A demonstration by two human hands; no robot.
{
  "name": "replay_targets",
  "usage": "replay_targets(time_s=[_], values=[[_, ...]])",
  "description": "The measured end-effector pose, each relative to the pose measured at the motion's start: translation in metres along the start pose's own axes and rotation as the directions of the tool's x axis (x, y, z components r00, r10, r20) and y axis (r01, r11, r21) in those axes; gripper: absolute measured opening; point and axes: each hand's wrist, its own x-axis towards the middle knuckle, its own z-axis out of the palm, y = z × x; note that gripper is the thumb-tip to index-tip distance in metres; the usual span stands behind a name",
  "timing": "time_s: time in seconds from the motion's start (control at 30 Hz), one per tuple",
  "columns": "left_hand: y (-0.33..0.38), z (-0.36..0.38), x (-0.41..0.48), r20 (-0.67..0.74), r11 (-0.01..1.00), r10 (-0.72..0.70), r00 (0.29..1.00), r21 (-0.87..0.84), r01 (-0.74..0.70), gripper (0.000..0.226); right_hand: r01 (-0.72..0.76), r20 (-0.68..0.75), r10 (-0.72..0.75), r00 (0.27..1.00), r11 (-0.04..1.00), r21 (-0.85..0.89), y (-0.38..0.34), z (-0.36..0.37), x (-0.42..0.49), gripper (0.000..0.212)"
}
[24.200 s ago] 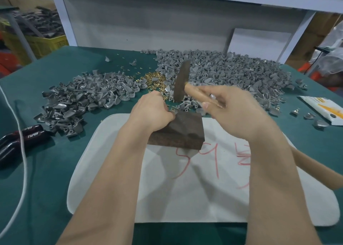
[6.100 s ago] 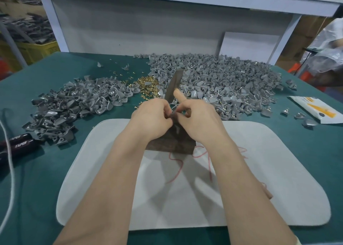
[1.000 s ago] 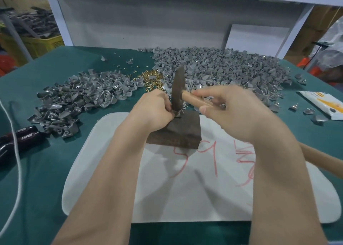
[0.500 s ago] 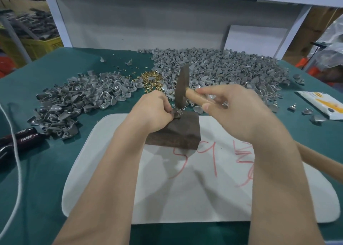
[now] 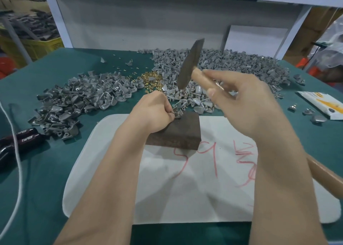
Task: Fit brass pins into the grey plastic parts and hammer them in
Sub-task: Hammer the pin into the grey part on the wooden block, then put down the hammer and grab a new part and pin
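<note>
My left hand (image 5: pixel 155 112) pinches a small grey plastic part (image 5: pixel 177 112) against the far left corner of a dark wooden block (image 5: pixel 178 131). My right hand (image 5: pixel 245 103) grips the wooden handle of a hammer (image 5: pixel 191 64), whose dark metal head is raised above the part, tilted to the left. The handle's tail shows at the right, below my forearm. A heap of brass pins (image 5: pixel 150 78) lies beyond the block. Whether a pin sits in the held part is hidden by my fingers.
The block stands on a white mat (image 5: pixel 194 189) with red writing, on a green table. Grey parts lie in a left pile (image 5: pixel 78 100) and a larger far pile (image 5: pixel 232 66). Black-handled pliers (image 5: pixel 20 139) and a white cord (image 5: pixel 16 170) lie at the left, a white packet (image 5: pixel 323 105) at the right.
The hammer head has risen from just above the part to well over it. My left hand still holds the part on the block.
</note>
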Motion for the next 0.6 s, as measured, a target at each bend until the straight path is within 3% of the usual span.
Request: replay_targets(time_s=[0.07,0.13,0.3,0.4,0.6], values=[[-0.001,0.0,0.0,-0.003,1.0,-0.017,1.0,-0.024,0.017,0.027,0.009,0.185,0.01,0.983,0.995,-0.098,-0.001,0.003,0.0,0.036],[-0.001,0.0,0.0,-0.005,0.999,-0.018,1.0,-0.04,0.018,0.025,0.01,0.269,0.028,0.963,0.99,-0.138,0.001,0.006,0.001,0.037],[0.001,-0.002,-0.001,0.025,1.0,-0.016,1.0,-0.001,0.016,0.025,-0.112,0.061,0.11,0.992,0.993,0.029,0.016,0.007,0.008,0.028],[0.002,-0.003,-0.001,0.041,1.0,-0.027,0.999,-0.009,0.028,0.026,-0.223,-0.05,0.232,0.971,0.965,0.14,0.028,0.017,0.018,0.036],[0.012,-0.004,0.006,-0.025,0.997,-0.072,0.997,-0.004,0.072,0.017,-0.387,0.056,0.383,0.922,0.912,0.138,0.052,0.045,0.025,0.026]])
